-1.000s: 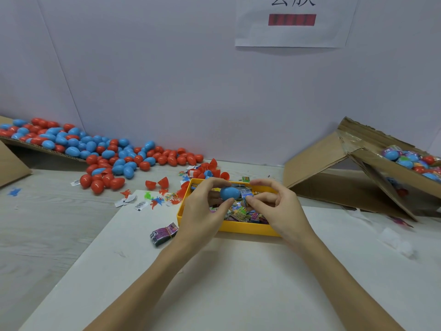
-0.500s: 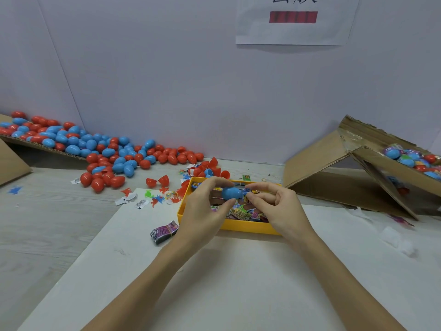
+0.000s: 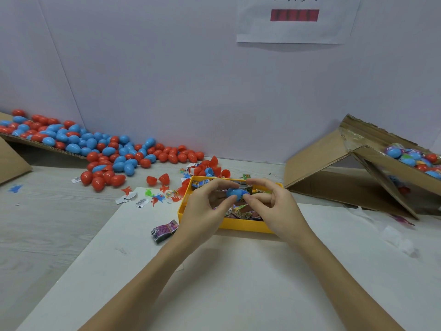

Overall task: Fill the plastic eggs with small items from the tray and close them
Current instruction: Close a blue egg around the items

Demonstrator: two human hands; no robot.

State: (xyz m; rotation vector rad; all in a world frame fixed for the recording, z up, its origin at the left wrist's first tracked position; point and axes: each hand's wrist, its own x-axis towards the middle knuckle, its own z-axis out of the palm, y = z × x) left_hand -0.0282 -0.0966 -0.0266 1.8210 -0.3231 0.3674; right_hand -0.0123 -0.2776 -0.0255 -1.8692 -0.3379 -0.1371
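White tabletop: above yellow tray, left hand and right hand pinch blue egg between fingertips (presumably pressing it closed).

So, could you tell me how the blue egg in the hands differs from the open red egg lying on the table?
The blue egg is held over the yellow tray by the left hand and right hand; the open red egg lies untouched on the table. The red one's halves are spread apart; whether the blue one is closed cannot be told. Both are plastic eggs.
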